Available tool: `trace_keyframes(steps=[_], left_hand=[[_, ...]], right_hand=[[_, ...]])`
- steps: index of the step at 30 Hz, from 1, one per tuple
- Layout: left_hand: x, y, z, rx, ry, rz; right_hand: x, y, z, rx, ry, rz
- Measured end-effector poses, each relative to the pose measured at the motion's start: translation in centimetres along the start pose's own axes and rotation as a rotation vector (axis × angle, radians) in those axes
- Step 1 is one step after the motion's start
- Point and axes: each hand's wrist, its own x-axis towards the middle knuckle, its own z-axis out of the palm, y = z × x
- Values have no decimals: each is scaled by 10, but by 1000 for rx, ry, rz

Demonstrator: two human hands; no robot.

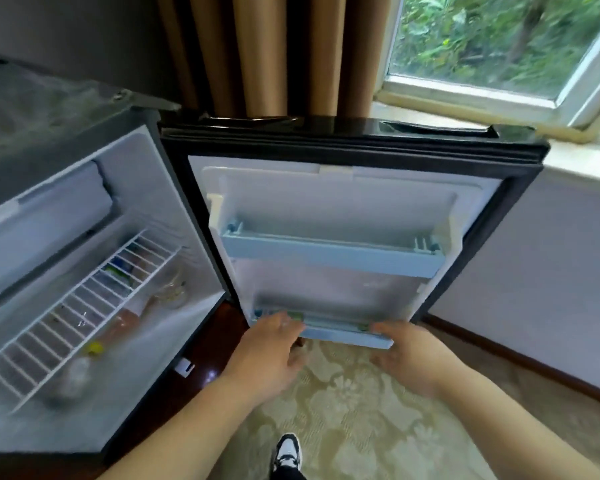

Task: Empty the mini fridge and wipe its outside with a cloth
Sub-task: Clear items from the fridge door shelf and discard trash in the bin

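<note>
The mini fridge stands at the left with its door swung wide open toward me. Inside, under a white wire shelf, lie several blurred bottles. The door has an upper rack and a lower rack, both pale blue. My left hand rests on the lower rack's left end, fingers curled over its rim beside something green. My right hand is at the rack's right end, fingers spread against its front. Whether either hand grips an item is hidden.
Brown curtains hang behind the door. A window and pale sill lie to the right, above a white wall with dark skirting. A patterned carpet covers the floor, and my shoe shows at the bottom.
</note>
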Motion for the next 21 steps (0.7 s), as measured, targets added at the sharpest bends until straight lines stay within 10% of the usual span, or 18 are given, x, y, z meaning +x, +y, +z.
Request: trace_keyframes(steps=[21], left_hand=[[80, -38, 18, 209, -310, 27]], right_hand=[[62, -31, 25, -369, -260, 127]])
